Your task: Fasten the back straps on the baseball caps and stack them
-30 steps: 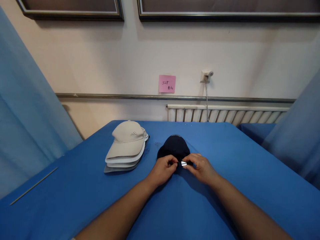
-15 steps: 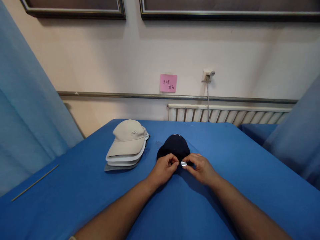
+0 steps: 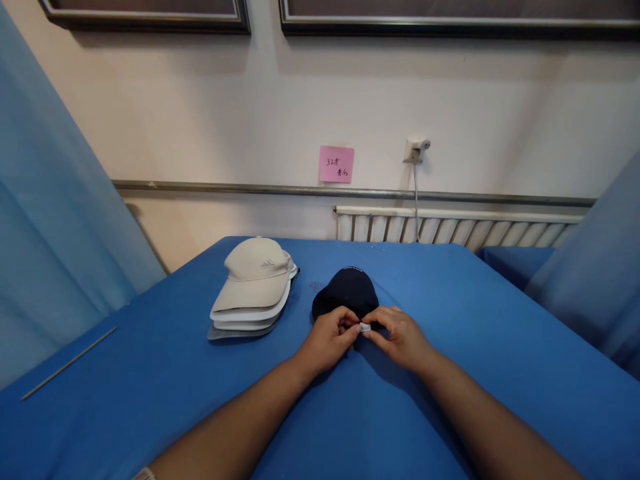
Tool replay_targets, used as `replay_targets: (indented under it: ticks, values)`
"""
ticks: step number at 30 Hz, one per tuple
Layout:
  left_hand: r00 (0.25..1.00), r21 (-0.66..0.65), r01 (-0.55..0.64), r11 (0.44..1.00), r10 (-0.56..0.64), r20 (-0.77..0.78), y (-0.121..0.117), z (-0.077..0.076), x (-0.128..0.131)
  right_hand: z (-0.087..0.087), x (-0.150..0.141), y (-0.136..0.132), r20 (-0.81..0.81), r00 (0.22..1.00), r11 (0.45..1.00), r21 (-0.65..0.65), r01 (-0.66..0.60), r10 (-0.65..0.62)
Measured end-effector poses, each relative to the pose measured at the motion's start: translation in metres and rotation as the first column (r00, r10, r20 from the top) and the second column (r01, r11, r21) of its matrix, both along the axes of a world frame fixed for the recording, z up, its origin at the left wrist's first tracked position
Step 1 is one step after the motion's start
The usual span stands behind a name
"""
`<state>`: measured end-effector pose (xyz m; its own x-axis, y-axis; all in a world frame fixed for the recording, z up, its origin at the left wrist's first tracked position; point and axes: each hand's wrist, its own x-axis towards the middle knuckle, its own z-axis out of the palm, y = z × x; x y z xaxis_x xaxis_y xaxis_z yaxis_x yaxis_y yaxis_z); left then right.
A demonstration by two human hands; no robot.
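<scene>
A dark navy cap (image 3: 349, 291) sits on the blue-covered table with its opening side toward me. At its near edge is a small silvery buckle (image 3: 365, 327) on the cap's dark strap. My right hand (image 3: 400, 337) pinches the buckle between thumb and fingers. From the other side, my left hand (image 3: 332, 338) is closed, with thumb and fingertips pinched at the strap end, against the buckle. Its fingers hide most of the strap.
A stack of several caps (image 3: 255, 273), a beige one on top, stands left of the navy cap. A thin stick (image 3: 69, 363) lies at the table's (image 3: 165, 380) left side. Behind are a radiator (image 3: 450, 230), a pink note (image 3: 337, 164) and a wall socket (image 3: 415, 151).
My left fingertips have moved slightly right and now meet the buckle, closing the small gap between the hands. The buckle has tilted a little. The navy cap stays in place.
</scene>
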<state>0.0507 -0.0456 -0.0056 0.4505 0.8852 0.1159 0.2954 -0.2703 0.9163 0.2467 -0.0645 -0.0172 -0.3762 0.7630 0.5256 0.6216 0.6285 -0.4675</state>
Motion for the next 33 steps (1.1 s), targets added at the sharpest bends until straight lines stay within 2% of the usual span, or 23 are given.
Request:
replay_targets:
  ticks: [4, 8, 11, 13, 15, 17, 20, 24, 29, 33]
  values:
    - [0.988, -0.154, -0.044, 0.987, 0.066, 0.142, 0.0, -0.003, 0.006, 0.003, -0.003, -0.002, 0.044, 0.999, 0.998, 0.054, -0.017, 0.015]
    - [0.965, -0.266, -0.081, 0.961, 0.142, 0.221, 0.0, -0.002, 0.011, 0.007, -0.007, -0.006, 0.105, 0.994, 0.993, 0.111, -0.028, 0.016]
    - [0.951, -0.323, -0.072, 0.944, 0.163, 0.263, 0.002, 0.001, 0.009, 0.011, -0.006, -0.01, 0.071, 0.997, 0.991, 0.124, -0.051, 0.043]
    - [0.945, -0.346, -0.079, 0.935, 0.18, 0.271, 0.004, 0.004, 0.007, 0.014, -0.002, -0.011, -0.009, 1.0, 0.99, 0.141, -0.028, 0.03]
    - [0.945, -0.357, -0.088, 0.93, 0.191, 0.266, 0.006, 0.006, 0.005, 0.015, 0.002, -0.011, -0.127, 0.992, 0.99, 0.137, 0.044, -0.027]
    - [0.949, -0.356, -0.089, 0.93, 0.187, 0.252, 0.008, 0.007, 0.003, 0.013, 0.005, -0.008, -0.241, 0.967, 0.992, 0.072, 0.105, -0.085]
    - [0.961, -0.34, -0.076, 0.937, 0.159, 0.225, 0.009, 0.006, 0.002, 0.007, 0.004, -0.003, -0.327, 0.937, 0.993, -0.057, 0.107, -0.12]
    - [0.964, -0.325, -0.079, 0.942, 0.155, 0.214, 0.009, 0.003, 0.002, 0.005, -0.002, -0.003, -0.315, 0.945, 0.991, -0.126, 0.051, -0.088]
    - [0.962, -0.33, -0.084, 0.94, 0.163, 0.219, 0.009, 0.002, 0.003, 0.011, 0.0, -0.009, -0.216, 0.976, 0.995, -0.099, -0.013, -0.009]
    - [0.962, -0.33, -0.083, 0.94, 0.162, 0.221, 0.008, 0.003, 0.003, 0.012, 0.006, -0.007, -0.287, 0.957, 0.995, -0.094, 0.027, -0.053]
